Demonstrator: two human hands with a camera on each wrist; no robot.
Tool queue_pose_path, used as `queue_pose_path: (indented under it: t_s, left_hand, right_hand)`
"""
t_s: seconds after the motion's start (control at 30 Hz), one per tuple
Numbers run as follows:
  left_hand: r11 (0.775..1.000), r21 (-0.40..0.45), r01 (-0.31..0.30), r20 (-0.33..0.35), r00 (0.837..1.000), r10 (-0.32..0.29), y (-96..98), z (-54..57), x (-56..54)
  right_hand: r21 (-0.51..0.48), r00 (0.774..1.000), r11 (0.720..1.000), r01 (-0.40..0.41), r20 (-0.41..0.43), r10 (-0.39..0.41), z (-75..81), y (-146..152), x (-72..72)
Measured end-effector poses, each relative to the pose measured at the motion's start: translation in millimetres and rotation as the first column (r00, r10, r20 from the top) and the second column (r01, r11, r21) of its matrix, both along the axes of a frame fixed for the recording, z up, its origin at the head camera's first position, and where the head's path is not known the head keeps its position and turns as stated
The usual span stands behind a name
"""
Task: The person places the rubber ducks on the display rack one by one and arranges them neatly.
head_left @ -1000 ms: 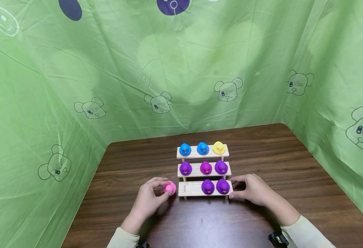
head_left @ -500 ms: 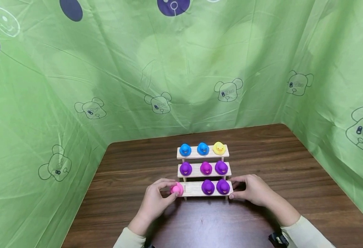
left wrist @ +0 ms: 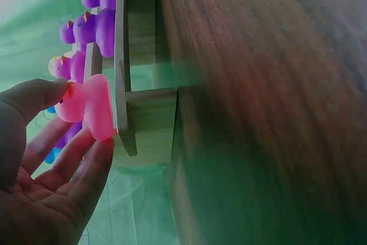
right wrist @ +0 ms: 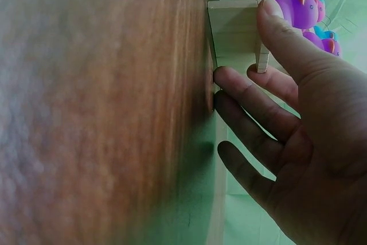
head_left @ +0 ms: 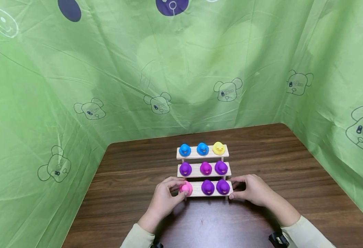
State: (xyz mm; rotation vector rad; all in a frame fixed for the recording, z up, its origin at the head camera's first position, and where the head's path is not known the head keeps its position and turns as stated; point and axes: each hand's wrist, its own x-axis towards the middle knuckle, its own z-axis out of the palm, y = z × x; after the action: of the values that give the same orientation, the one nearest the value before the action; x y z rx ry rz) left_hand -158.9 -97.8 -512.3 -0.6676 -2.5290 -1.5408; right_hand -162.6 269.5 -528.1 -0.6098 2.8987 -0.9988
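Note:
My left hand point(head_left: 166, 198) pinches a pink rubber duck point(head_left: 186, 188) between thumb and fingers, over the left end of the bottom step of a three-tier wooden stand point(head_left: 196, 190). In the left wrist view the pink duck point(left wrist: 97, 107) is right at the step's surface; whether it touches is hard to tell. At the stand's right end, my right hand point(head_left: 255, 189) pinches the bottom step, thumb on its front edge and a finger behind. Two purple ducks point(head_left: 207, 187) sit on that step, to the right of the pink one.
The middle step bears two purple ducks point(head_left: 185, 168) with a magenta duck point(head_left: 206, 168) between them. On the top step sit two blue ducks point(head_left: 203, 148) and a yellow duck point(head_left: 219, 148). A green printed cloth point(head_left: 193, 69) encloses the brown wooden table point(head_left: 131, 162).
My left hand has carried the pink duck rightward, from beside the stand to over the left end of the bottom step. My right hand has stayed at the stand's right end.

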Motion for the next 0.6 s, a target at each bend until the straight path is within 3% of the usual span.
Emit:
queue_pose_path:
  t_s: [0.6]
  left_hand:
    - [0.998, -0.042, -0.043, -0.044, 0.998, 0.041, 9.8, -6.2, -0.3]
  right_hand:
    - [-0.003, 1.0, 1.0, -0.002, 0.0, 0.002, 0.1, -0.2, 0.0]
